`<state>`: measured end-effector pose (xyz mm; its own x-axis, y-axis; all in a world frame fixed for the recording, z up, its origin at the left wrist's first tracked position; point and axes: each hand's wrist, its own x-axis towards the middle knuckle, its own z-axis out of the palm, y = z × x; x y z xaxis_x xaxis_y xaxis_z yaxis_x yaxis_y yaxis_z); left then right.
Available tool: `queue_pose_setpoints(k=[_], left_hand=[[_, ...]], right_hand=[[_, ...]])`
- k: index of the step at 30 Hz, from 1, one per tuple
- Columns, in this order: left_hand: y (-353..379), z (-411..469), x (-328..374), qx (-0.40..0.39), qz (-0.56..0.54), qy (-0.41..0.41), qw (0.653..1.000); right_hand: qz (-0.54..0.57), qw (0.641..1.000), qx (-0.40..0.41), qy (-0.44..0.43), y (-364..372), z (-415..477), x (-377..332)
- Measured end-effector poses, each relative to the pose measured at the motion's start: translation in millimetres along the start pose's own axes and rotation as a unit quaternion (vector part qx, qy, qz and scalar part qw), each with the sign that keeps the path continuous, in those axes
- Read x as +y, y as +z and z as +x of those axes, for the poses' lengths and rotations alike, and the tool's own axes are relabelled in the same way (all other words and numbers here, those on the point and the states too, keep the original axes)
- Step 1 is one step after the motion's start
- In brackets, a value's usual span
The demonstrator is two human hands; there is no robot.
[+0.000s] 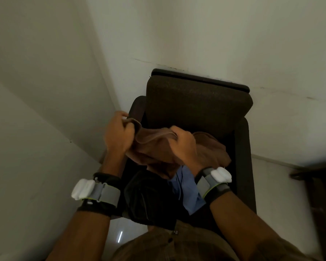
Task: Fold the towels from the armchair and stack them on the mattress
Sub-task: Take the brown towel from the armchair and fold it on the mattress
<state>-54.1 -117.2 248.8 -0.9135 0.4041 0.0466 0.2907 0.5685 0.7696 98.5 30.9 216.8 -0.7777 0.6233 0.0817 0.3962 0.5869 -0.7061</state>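
A brown towel was held bunched above the armchair seat, one edge pinched by the left hand, the other by the curled fingers of the right hand.

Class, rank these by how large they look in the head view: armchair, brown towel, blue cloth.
1. armchair
2. brown towel
3. blue cloth, partly covered by the towel, so its full size is unsure
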Motion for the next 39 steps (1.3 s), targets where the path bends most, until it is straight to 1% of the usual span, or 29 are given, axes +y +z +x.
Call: queue_pose_setpoints(k=[3, 5, 7, 10, 12, 15, 17, 18, 20, 21, 23, 25, 27, 28, 30, 32, 34, 35, 37, 38, 39], left_hand=[[16, -12, 2, -0.097, -0.022, 0.103, 0.990], [24, -16, 3, -0.118, -0.054, 0.137, 0.982], [26, -16, 11, -0.120, -0.048, 0.144, 0.981], [27, -15, 25, -0.141, 0.037, 0.166, 0.975], [30, -16, 32, -0.101, 0.104, 0.157, 0.977], [32, -20, 42, -0.024, 0.116, 0.126, 0.985], [28, -21, 53, 0.029, 0.075, 0.101, 0.992], [23, -20, 59, 0.077, 0.045, 0.080, 0.993], [8, -15, 71, 0.171, -0.033, 0.031, 0.984], [2, -11, 74, 0.201, -0.077, 0.015, 0.976], [-6, -8, 78, 0.233, -0.133, 0.007, 0.963], [-8, -10, 83, 0.259, -0.145, 0.016, 0.955], [-5, -17, 83, 0.275, -0.139, -0.001, 0.951], [-3, -19, 78, 0.280, -0.134, -0.017, 0.950], [-1, -21, 65, 0.284, -0.148, -0.056, 0.946], [-1, -23, 56, 0.278, -0.166, -0.101, 0.941], [3, -27, 57, 0.232, -0.146, -0.112, 0.955], [8, -32, 61, 0.188, -0.132, -0.095, 0.969], [22, -44, 73, 0.072, -0.102, -0.018, 0.992], [31, -50, 77, 0.015, -0.088, 0.025, 0.996], [41, -54, 77, -0.027, -0.081, 0.052, 0.995]], right_hand=[[-0.057, 0.996, -0.050, -0.049, 0, 21, -47], [-0.082, 0.994, -0.046, -0.064, -3, 28, -65], [-0.086, 0.995, -0.028, -0.049, -5, 34, -69], [-0.041, 0.999, -0.019, 0.015, -10, 33, -64], [-0.026, 1.000, -0.014, 0.011, -12, 27, -59], [-0.055, 0.998, -0.015, -0.004, -18, 19, -48], [-0.101, 0.994, 0.005, 0.037, -30, 17, -29], [-0.116, 0.991, 0.025, 0.069, -38, 15, -14], [-0.120, 0.983, 0.078, 0.117, -56, 9, 24], [-0.123, 0.978, 0.101, 0.133, -65, 6, 42], [-0.140, 0.968, 0.129, 0.163, -77, 4, 69], [-0.122, 0.957, 0.158, 0.208, -84, 6, 82], [-0.094, 0.949, 0.173, 0.247, -92, 12, 85], [-0.081, 0.949, 0.174, 0.249, -97, 17, 86], [-0.040, 0.959, 0.171, 0.224, -108, 26, 83], [-0.011, 0.973, 0.123, 0.194, -115, 36, 64], [0.006, 0.991, 0.054, 0.125, -115, 43, 31], [0.016, 0.996, 0.021, 0.089, -113, 46, 13], [0.014, 0.999, -0.046, 0.025, -107, 51, -23], [-0.005, 0.998, -0.070, -0.007, -104, 52, -40], [-0.034, 0.995, -0.085, -0.035, -100, 51, -54]])
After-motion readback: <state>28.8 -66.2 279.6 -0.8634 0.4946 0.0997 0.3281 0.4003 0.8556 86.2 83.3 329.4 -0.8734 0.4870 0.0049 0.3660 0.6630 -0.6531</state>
